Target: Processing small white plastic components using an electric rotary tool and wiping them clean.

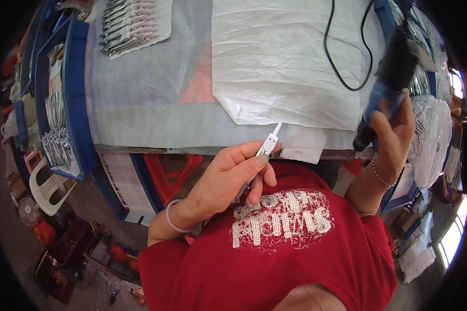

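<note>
A view from above of a person in a red shirt (296,259) at the near edge of a work table (155,103). The left hand (228,179) is closed around a thin metal tool with a white plastic tip (270,141), thumb pressed along its shaft. The tip points up and away, just over the table edge, while the shaft runs down through the fingers in front of the chest. A pale band sits on that wrist.

The right hand (392,140) is raised at the right side, fingers wrapped round a blue and black power tool (386,88) shaped like a gun, its dark body rising toward the top right. A beaded bracelet circles that wrist. A black cord (347,72) loops across the table toward the tool.

The table is covered with grey cloth, with a large white sheet (285,62) laid over its right half. A small scrap of white sheet hangs off the edge just beside the white tip. At the far left corner a row of metal pieces (124,26) lies on another white sheet. Left of the table, blue trays (70,93) hold more metal pieces. At the right, clear plastic bags (430,135) of metal parts are partly hidden behind the raised hand. Below the table edge show a red stool (168,171) and a white plastic chair (46,186). The shirt carries a white lettered print across the chest.
</note>
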`<state>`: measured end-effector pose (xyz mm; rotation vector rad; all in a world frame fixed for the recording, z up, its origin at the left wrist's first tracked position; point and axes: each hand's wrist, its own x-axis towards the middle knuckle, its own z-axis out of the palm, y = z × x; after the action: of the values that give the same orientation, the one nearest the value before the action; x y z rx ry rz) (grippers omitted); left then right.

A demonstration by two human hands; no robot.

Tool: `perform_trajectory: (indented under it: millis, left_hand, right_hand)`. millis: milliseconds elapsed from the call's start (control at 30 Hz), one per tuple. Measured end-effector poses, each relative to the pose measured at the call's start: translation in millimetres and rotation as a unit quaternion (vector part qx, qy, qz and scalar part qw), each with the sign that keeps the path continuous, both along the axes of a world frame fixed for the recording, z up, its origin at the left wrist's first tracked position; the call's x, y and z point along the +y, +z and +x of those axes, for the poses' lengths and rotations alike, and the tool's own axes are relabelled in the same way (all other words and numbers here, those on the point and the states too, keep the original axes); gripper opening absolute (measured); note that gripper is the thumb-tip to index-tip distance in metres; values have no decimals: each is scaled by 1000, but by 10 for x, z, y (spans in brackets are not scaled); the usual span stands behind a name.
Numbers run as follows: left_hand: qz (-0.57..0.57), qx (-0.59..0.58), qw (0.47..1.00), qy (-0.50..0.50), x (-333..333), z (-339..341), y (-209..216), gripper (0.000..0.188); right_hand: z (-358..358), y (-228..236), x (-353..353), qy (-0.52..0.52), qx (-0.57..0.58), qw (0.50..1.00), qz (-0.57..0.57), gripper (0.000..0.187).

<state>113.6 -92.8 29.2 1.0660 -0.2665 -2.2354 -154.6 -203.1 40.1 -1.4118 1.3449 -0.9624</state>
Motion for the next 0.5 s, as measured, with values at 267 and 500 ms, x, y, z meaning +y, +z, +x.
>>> perform_trajectory:
  millis: [267,500]
  left_hand:
    - [-35,-38,998,-25,76,-118,39,37]
    - [-23,-43,998,-38,152,-149,82,37]
  right_hand:
    - [-96,29,29,91,-432,889,119,89]
    - [-209,-34,196,120,-463,876,62,81]
